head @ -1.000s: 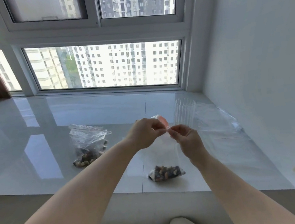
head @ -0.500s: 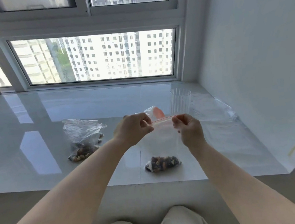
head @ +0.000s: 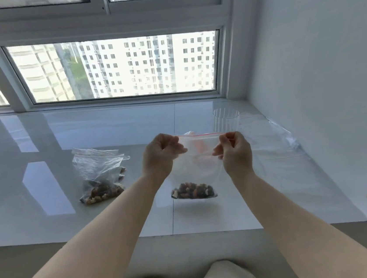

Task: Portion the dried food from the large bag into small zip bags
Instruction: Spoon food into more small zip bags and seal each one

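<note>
Both hands, left hand point(head: 160, 156) and right hand point(head: 234, 151), pinch a small zip bag point(head: 198, 171) above the sill point(head: 108, 129).

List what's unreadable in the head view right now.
- Zip seal state of small zip bag: clear film, too fine.
- Fingertips of left hand and right hand: curled away.
- Orange item: blurred behind the bag.
- Clear cup: contents indistinct.

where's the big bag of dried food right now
In the head view, the large bag sits on the white ledge, left of the left hand, apart from it.
</note>
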